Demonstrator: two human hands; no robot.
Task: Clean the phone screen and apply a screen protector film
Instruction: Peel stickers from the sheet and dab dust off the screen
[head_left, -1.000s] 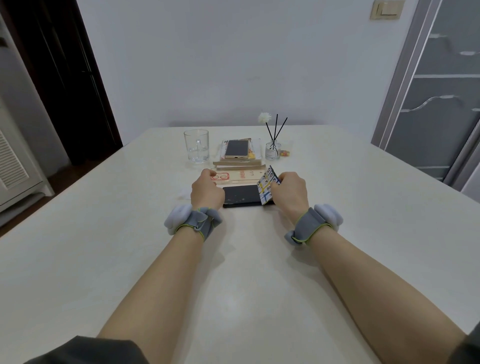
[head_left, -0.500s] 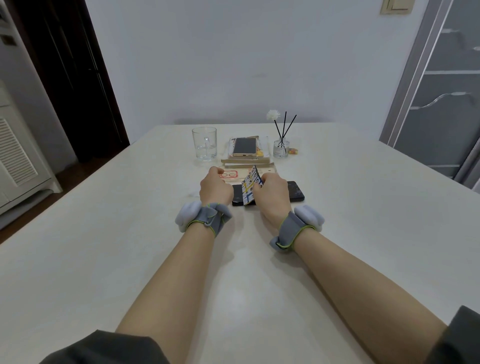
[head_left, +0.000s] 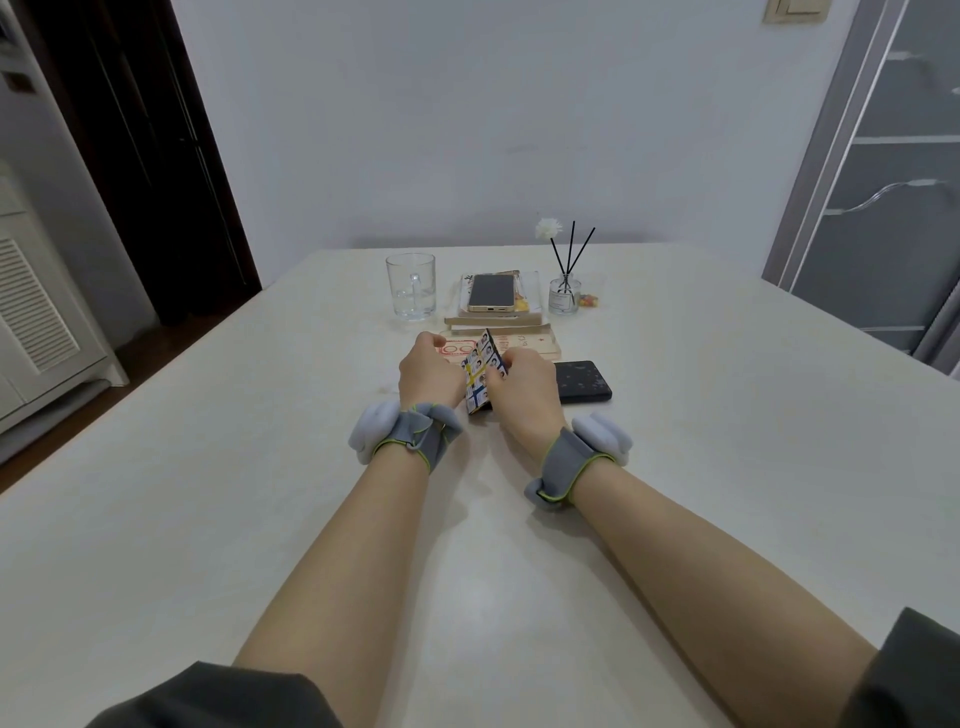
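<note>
Card (head_left: 483, 375) now left of phone (head_left: 582, 382)

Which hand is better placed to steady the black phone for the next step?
Right. The right hand lies against the black phone; the left hand sits further off, beyond the printed packet held between both hands.

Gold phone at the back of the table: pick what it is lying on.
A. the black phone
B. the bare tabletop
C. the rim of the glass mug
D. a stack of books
D: the gold phone lies flat on top of a stack of books, between the glass mug and the reed diffuser, well behind the black phone.
</note>
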